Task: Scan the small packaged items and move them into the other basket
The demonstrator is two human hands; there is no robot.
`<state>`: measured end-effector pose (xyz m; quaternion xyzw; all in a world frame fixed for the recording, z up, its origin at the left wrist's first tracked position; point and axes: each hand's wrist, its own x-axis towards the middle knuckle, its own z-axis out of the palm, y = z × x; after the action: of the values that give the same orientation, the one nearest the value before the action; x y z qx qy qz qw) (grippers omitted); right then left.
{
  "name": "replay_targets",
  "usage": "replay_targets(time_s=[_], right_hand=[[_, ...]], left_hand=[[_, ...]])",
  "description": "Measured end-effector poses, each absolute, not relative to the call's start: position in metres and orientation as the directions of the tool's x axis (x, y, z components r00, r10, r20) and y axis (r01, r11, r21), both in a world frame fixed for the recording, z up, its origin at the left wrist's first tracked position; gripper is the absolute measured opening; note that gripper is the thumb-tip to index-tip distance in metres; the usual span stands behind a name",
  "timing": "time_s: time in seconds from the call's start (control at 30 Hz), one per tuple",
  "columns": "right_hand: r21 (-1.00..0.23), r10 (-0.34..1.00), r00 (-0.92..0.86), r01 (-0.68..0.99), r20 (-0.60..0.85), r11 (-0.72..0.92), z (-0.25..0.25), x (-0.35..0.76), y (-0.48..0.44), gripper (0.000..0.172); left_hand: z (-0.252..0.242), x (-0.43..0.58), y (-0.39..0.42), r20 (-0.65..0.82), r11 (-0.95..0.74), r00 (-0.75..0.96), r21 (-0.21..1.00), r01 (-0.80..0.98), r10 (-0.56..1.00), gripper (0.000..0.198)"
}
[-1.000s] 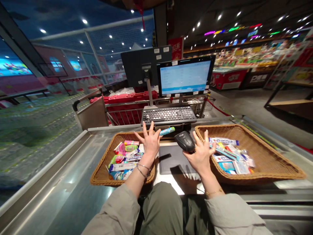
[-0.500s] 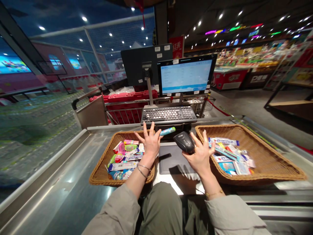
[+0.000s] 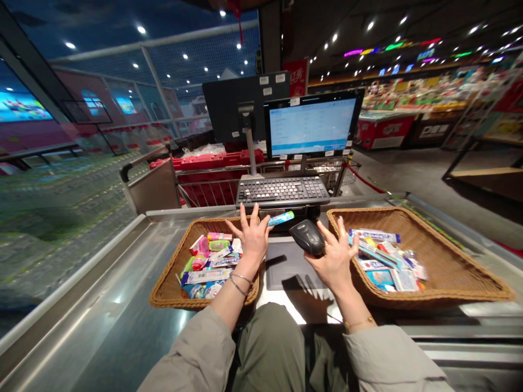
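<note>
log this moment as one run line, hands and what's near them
left hand: open, over basket edge | right hand: open, against barcode scanner | blue tube: beside left thumb, below keyboard

Dark ceiling with spotlights [image 3: 368, 24], red chest freezers [image 3: 384, 130], stocked store shelves [image 3: 412, 92], netting over glass wall [image 3: 196, 54]

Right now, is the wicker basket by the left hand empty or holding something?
Holding something: the basket has colourful small packets heaped inside its rim.
</note>
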<state>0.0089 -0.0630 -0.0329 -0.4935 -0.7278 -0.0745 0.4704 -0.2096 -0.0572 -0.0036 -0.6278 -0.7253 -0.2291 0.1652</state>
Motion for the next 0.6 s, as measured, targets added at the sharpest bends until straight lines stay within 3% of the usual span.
replay_targets(time_s=[0.6], right_hand=[[-0.35,0.642,-0.033,0.816,0.766,0.46,-0.027,0.014,-0.065,0.016]], left_hand=[[0.006,-0.202,-0.06,0.549,0.076,-0.136,0.13,0.989,0.825,0.035]])
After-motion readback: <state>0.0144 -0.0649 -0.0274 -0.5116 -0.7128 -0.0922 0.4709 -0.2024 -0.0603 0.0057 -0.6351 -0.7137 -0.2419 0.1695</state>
